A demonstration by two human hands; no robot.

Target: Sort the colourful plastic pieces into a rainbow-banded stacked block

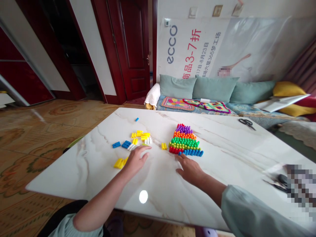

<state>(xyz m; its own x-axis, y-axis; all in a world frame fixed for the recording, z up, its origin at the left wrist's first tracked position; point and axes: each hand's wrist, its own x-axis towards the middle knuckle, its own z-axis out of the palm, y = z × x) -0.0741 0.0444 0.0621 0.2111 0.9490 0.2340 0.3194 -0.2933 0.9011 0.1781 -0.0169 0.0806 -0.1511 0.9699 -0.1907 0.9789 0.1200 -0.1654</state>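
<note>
Peg rows: coloured plastic pegs (185, 142) packed side by side in bands, red and purple at the far end, then orange, green and yellow-green, with red and blue nearest me. From my right hand they lie at 12 o'clock, from my left at 2.
Right hand: (190, 167) open, thumb apart, fingertips at the near edge of the red and blue band. Can't tell if they press on it.
Left hand: (137, 158) open, fingers loosely bent, beside the loose white pegs (148, 141); contact unclear.
Loose pegs, from left hand: blue pegs (116, 144) at 10 o'clock, yellow pegs (119, 163) at 9, lone blue peg (137, 119) at 12, well apart.
Yellow pair: (164, 146) between the hands and just beside the rows, at 10 o'clock from the right hand.
Surface: white marbled table (153, 177), glossy, brown veining, one bright reflection.
Scissors: (247, 123) black-handled, far edge, 2 o'clock from right hand.
Room: sofa with green cushions (214, 89) at 1 o'clock, ecco banner (187, 46) above; dark red door (135, 49) at 12 from left hand.
</note>
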